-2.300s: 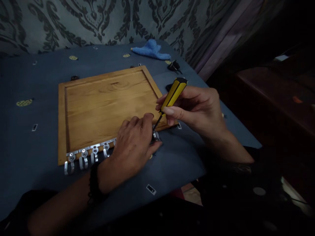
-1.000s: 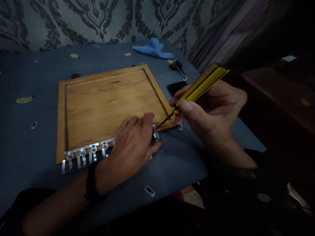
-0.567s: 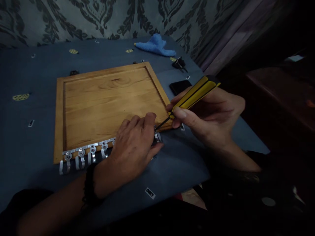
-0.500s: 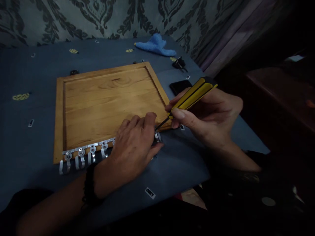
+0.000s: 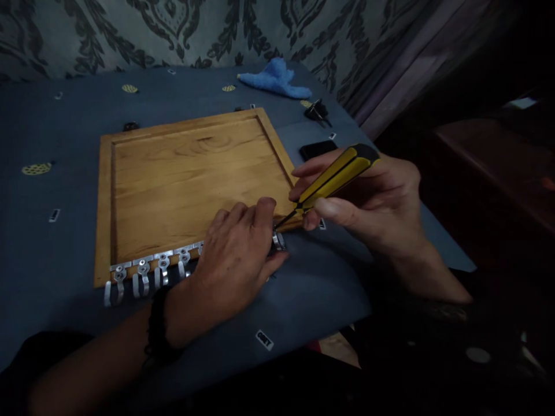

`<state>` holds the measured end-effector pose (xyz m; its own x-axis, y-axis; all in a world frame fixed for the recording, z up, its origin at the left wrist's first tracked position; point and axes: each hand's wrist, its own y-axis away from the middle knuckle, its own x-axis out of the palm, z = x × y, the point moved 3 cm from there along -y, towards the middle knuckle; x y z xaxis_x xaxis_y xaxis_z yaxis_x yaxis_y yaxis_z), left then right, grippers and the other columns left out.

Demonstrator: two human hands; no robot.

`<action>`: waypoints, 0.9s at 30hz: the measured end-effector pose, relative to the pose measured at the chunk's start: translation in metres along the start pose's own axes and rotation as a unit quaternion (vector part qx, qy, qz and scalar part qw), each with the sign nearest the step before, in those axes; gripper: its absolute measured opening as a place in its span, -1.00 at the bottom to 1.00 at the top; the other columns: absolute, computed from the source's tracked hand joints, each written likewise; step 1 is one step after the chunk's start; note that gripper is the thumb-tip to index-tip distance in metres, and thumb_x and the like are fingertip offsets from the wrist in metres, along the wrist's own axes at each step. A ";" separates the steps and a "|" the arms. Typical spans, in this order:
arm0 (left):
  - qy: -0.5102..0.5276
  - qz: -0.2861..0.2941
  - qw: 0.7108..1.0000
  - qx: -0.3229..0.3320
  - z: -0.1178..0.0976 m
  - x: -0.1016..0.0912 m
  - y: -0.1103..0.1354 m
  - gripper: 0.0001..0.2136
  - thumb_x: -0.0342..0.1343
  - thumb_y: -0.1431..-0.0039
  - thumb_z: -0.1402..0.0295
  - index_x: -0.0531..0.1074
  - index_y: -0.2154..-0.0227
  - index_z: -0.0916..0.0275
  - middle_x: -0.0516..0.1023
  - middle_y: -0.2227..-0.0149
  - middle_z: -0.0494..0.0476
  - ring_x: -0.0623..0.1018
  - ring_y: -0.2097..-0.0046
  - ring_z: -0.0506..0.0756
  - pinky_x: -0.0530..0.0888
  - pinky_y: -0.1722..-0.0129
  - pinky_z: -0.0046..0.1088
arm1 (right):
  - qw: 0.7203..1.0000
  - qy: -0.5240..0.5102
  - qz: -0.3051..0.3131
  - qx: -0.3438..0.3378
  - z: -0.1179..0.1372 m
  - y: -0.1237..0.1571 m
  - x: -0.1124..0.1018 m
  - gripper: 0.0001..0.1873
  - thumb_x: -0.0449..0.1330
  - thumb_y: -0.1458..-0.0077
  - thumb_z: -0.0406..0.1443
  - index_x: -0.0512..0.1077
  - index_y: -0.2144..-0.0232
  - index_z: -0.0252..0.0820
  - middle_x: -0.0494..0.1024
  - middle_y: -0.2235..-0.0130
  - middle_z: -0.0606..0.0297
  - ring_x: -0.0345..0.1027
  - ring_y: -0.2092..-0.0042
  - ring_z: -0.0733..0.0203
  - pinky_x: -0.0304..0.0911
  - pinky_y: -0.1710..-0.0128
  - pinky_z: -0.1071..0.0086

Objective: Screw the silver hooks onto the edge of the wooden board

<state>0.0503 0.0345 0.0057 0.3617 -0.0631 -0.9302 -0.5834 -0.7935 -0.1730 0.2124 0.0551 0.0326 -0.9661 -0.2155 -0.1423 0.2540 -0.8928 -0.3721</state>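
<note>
My right hand (image 5: 385,205) holds a yellow and black screwdriver (image 5: 333,178) by its handle, thumb and fingers around it. The thin shaft slants down to the left, and its tip reaches the right end of a metal hook rail (image 5: 151,258). My left hand (image 5: 240,254) is closed over that end, thumb below a silver hook (image 5: 280,240) and fingers on top. Several double hooks with screws hang along the near edge of a framed wooden board (image 5: 195,185). The middle of the rail and the exact tip contact are hidden by my left hand.
The board lies on a dark blue cloth (image 5: 52,254) with a yellow pattern. Behind it are a blue rag (image 5: 277,80), a small black object with prongs (image 5: 318,111) and a dark phone-like slab (image 5: 318,149). A patterned curtain (image 5: 182,29) hangs along the back.
My right fingers have shifted and loosened around the screwdriver handle, which sits slightly lower and to the left. My left hand and the board stay where they were.
</note>
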 end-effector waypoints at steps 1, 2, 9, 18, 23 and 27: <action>0.001 0.004 1.000 -0.003 0.000 0.000 0.000 -0.55 0.26 -0.13 0.29 0.15 0.03 0.24 0.53 0.18 0.14 0.51 0.13 0.25 0.44 0.17 -0.18 | 1.000 0.002 0.013 0.008 0.000 0.000 -0.001 -0.78 0.34 -0.08 -0.31 0.60 0.16 -0.12 0.60 0.36 0.32 0.49 0.43 0.33 0.48 0.50 0.52; 0.002 0.008 1.000 -0.007 0.000 0.000 0.000 -0.55 0.25 -0.13 0.28 0.15 0.04 0.23 0.53 0.18 0.14 0.51 0.12 0.24 0.44 0.17 -0.19 | 1.000 0.007 0.017 0.008 0.000 0.000 -0.002 -0.82 0.34 -0.08 -0.30 0.62 0.20 -0.11 0.61 0.34 0.30 0.49 0.41 0.32 0.48 0.49 0.52; 0.010 0.016 1.000 -0.012 0.001 0.000 0.001 -0.56 0.24 -0.14 0.29 0.14 0.03 0.23 0.52 0.18 0.14 0.50 0.11 0.24 0.43 0.15 -0.18 | 1.000 -0.002 -0.011 -0.026 0.000 -0.006 0.000 -0.94 0.39 0.02 -0.39 0.61 0.43 -0.14 0.57 0.43 0.34 0.37 0.53 0.40 0.33 0.64 0.56; 0.005 0.000 1.000 -0.004 0.000 0.000 0.002 -0.56 0.27 -0.12 0.30 0.17 0.06 0.24 0.52 0.19 0.15 0.51 0.11 0.24 0.43 0.16 -0.20 | 0.997 -0.028 0.033 0.059 0.002 -0.002 -0.001 -0.69 0.34 -0.06 -0.39 0.60 0.12 -0.04 0.65 0.28 0.35 0.45 0.49 0.45 0.42 0.52 0.60; 0.005 -0.001 1.000 -0.005 0.001 0.001 0.002 -0.56 0.25 -0.14 0.28 0.16 0.04 0.24 0.52 0.19 0.14 0.51 0.10 0.23 0.43 0.15 -0.22 | 1.000 -0.016 0.010 0.010 0.002 -0.002 0.000 -0.83 0.40 0.03 -0.44 0.64 0.37 -0.08 0.63 0.36 0.37 0.40 0.54 0.46 0.35 0.60 0.60; 0.000 0.003 1.000 -0.008 0.001 0.001 0.001 -0.50 0.24 -0.14 0.27 0.12 -0.04 0.26 0.52 0.15 0.18 0.51 0.08 0.24 0.43 0.13 -0.20 | 1.000 -0.009 0.004 -0.012 0.001 -0.007 0.006 -0.81 0.45 0.12 -0.45 0.60 0.41 -0.13 0.54 0.48 0.42 0.37 0.54 0.42 0.35 0.60 0.54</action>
<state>0.0491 0.0342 0.0040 0.3577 -0.0683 -0.9313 -0.5747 -0.8022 -0.1620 0.2051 0.0600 0.0350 -0.9649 -0.2292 -0.1282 0.2616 -0.8814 -0.3932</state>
